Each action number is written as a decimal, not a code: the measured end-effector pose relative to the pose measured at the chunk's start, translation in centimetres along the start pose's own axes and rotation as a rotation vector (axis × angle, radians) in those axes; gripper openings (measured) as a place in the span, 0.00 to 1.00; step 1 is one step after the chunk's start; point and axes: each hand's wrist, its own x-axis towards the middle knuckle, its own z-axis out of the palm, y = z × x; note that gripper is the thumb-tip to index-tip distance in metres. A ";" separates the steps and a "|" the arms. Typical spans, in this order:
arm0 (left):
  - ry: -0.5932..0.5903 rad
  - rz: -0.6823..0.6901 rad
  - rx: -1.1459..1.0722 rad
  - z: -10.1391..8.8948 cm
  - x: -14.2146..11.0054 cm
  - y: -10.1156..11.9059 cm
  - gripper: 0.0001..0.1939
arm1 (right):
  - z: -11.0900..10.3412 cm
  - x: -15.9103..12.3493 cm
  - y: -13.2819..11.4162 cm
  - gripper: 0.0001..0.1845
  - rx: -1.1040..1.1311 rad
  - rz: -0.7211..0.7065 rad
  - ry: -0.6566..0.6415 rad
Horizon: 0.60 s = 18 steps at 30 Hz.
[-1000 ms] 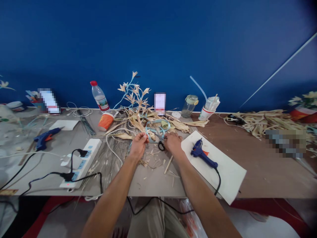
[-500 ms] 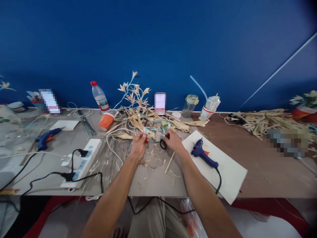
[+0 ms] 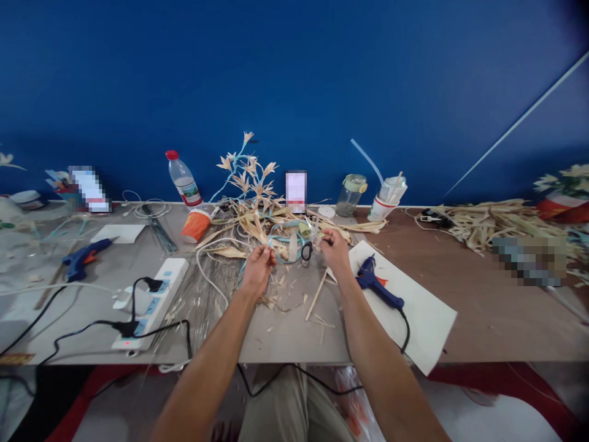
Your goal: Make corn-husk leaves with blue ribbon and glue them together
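My left hand (image 3: pixel 259 267) is closed in a pinch over the middle of the table, at the end of a light-blue strip (image 3: pixel 278 244) that loops to the right. What else lies between its fingertips is too small to make out. To the right, my right hand (image 3: pixel 335 248) is closed on black-handled scissors (image 3: pixel 307 250). One handle loop stands out to the left of its fingers, and the blades point up and away. Behind both hands lie dry husk strips (image 3: pixel 253 222). A branch of pale husk flowers (image 3: pixel 248 169) on light-blue stems rises beyond them.
A blue glue gun (image 3: pixel 380 285) rests on a white board (image 3: pixel 426 325) at right, another glue gun (image 3: pixel 85 259) at left. A power strip (image 3: pixel 154 304) with cables lies left. An orange cup (image 3: pixel 196 226), bottle (image 3: pixel 186 184), phone (image 3: pixel 296 191) and jar (image 3: pixel 352 195) stand at the back.
My right hand has moved slightly right and up, and the scissors' handle loops are now farther apart. My left hand holds nearly the same place.
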 end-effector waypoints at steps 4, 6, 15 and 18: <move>0.008 0.008 0.000 0.0 0.1 -0.1 0.10 | 0.1 -0.1 0.4 0.19 -0.389 0.025 -0.032; 0.006 0.009 -0.013 0.0 0.1 0.0 0.09 | 0.4 -0.5 0.2 0.18 -0.578 0.032 -0.073; 0.001 0.013 -0.008 -0.1 0.1 0.0 0.11 | 2.5 -2.1 -1.1 0.17 -0.708 -0.121 -0.115; -0.009 0.014 0.006 0.0 0.1 0.0 0.10 | 3.7 -2.5 -1.0 0.17 -0.680 -0.204 -0.253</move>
